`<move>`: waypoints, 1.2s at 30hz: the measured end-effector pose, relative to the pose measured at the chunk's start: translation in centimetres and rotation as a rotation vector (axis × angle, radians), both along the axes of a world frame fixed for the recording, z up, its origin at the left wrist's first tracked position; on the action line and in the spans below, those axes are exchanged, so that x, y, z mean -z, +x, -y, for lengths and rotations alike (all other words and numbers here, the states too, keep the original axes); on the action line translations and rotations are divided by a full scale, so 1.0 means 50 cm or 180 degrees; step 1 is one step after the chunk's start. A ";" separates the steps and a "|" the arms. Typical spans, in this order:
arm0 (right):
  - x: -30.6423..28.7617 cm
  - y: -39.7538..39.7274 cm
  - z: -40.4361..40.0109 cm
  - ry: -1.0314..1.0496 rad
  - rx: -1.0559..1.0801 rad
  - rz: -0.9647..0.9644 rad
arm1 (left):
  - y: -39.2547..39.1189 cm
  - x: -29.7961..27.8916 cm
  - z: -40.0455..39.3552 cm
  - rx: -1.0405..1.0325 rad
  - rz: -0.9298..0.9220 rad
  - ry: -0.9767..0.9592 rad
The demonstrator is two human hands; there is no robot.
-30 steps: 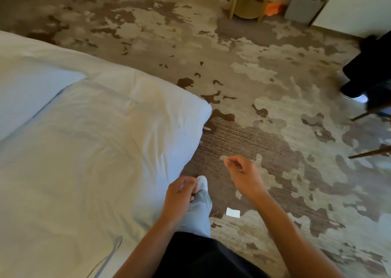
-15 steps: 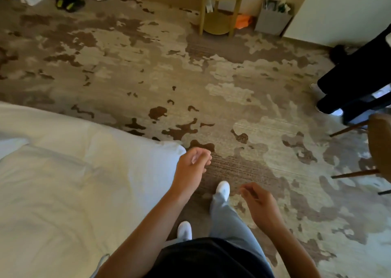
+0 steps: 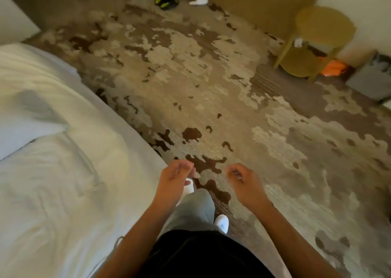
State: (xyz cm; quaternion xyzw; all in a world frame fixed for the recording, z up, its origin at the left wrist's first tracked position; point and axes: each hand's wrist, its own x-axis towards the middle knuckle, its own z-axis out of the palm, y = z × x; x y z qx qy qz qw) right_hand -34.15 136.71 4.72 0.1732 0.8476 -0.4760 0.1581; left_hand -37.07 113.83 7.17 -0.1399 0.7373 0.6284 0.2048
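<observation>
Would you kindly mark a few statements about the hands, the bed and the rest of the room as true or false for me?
1. Both hands hold nothing. True: the left hand and the right hand are loosely curled and hold nothing.
2. The bed is on the person's right. False: the bed lies on their left.
3. A round yellow side table stands near the far wall. True: the side table is at the upper right.
4. The floor is bare wood. False: it is a patterned carpet in brown and beige.
5. An orange thing lies on the bed. False: the orange thing lies on the floor beside the side table.
</observation>
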 end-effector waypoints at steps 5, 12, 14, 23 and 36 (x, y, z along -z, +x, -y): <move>-0.013 -0.325 0.005 -0.0140 -0.0538 -0.0238 | -0.155 0.033 -0.023 -0.0670 0.0140 -0.0114; -0.023 -0.694 0.005 -0.0122 -0.0920 -0.0207 | -0.504 0.038 -0.068 -0.1015 0.0174 0.0093; -0.021 -0.781 -0.006 -0.0075 -0.0903 -0.0155 | -0.619 0.019 -0.079 -0.1065 0.0148 0.0170; 0.017 -1.186 -0.037 0.0043 -0.0986 0.0081 | -1.108 -0.041 -0.047 -0.1371 -0.0179 0.0382; 0.000 -1.984 0.394 -0.0349 -0.2602 -0.0054 | -1.592 -0.030 0.231 -0.2938 0.0089 0.0211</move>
